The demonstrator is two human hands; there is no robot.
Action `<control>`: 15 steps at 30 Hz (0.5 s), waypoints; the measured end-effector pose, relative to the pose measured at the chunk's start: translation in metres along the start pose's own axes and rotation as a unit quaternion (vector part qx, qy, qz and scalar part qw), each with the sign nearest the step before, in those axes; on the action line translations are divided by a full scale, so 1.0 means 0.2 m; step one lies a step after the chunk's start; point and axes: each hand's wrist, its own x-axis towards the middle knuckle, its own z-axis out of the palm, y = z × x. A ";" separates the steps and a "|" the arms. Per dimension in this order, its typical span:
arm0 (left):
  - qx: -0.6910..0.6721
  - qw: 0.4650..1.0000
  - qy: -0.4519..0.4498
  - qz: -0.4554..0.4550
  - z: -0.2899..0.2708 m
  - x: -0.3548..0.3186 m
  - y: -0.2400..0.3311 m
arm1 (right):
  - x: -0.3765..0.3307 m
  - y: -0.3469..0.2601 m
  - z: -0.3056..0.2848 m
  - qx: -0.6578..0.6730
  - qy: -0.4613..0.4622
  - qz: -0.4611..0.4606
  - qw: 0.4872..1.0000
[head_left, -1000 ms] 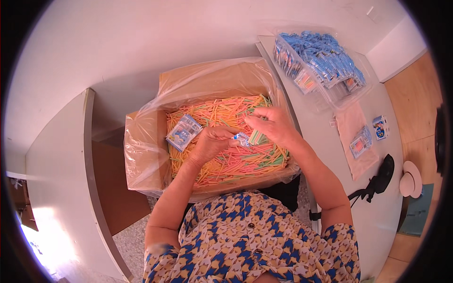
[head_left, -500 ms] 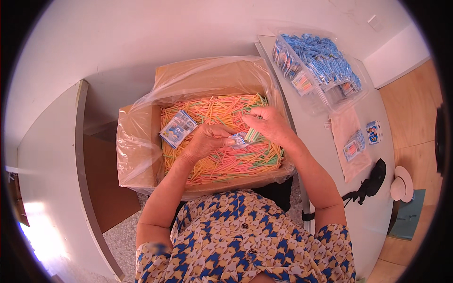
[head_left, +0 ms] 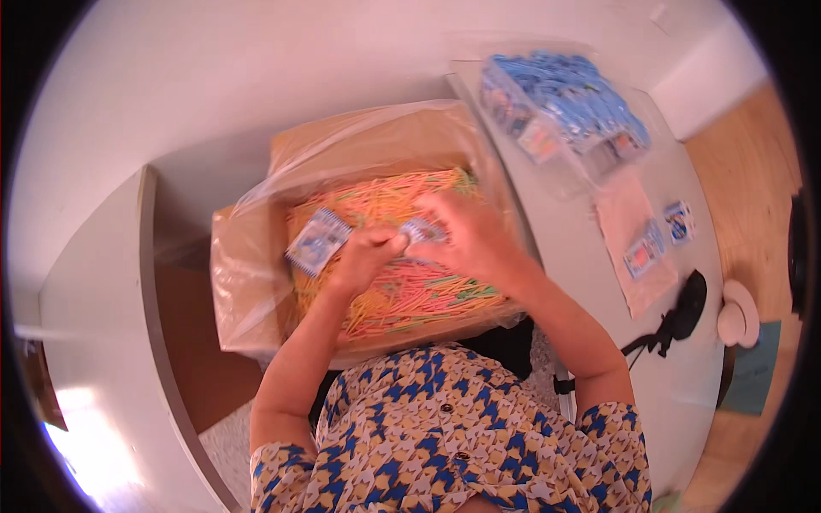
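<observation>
Over a carton (head_left: 248, 282) of thin pink, yellow and green sticks (head_left: 419, 295), my left hand (head_left: 368, 256) pinches the edge of a small blue-and-white plastic packet (head_left: 421, 229). My right hand (head_left: 475, 239) is at the packet's other side, its thumb low and forefinger high around it. Motion blurs these fingers, so their grip on the packet is unclear. The striped sticks held a moment ago cannot be made out now. Another blue-and-white packet (head_left: 319, 242) lies on the sticks, left of my left hand.
A clear plastic bin (head_left: 577, 162) packed with blue packets stands on the table (head_left: 547, 205) at right. Nearer are a pink cloth (head_left: 629, 278) with a packet on it, a small blue-and-white card (head_left: 681, 222) and a black strapped object (head_left: 684, 312). Clear plastic film (head_left: 479, 137) lines the carton.
My right hand has moved left, closer to my left hand, and now reaches around the packet. The green-and-white sticks in its fingers are no longer visible. The view has shifted slightly.
</observation>
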 end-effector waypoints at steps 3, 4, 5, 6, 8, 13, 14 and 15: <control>0.131 0.991 -0.001 0.020 -0.05 -0.05 -0.04 | -0.17 0.10 0.07 -0.027 -0.020 -0.027 0.999; 0.121 0.992 0.018 0.005 -0.01 -0.05 0.04 | -0.20 0.11 0.01 0.007 -0.062 0.027 0.998; 0.042 0.999 0.017 -0.011 -0.05 -0.07 0.05 | -0.23 0.10 -0.06 0.053 -0.104 0.075 0.990; 0.164 0.982 0.066 0.069 -0.14 -0.09 0.02 | -0.23 0.04 -0.23 0.118 -0.101 0.127 0.980; 0.343 0.921 0.168 0.078 -0.35 -0.16 -0.01 | -0.33 0.12 -0.56 0.121 -0.121 0.173 0.970; 0.648 0.708 0.270 0.078 -0.39 -0.23 0.16 | -0.82 0.59 -1.30 -0.059 0.047 0.406 0.911; 0.678 0.691 0.250 0.029 -0.39 -0.24 0.17 | -0.89 0.68 -1.36 -0.193 0.052 0.352 0.915; 0.704 0.672 0.229 -0.020 -0.39 -0.24 0.17 | -0.97 0.77 -1.41 -0.277 0.025 0.349 0.895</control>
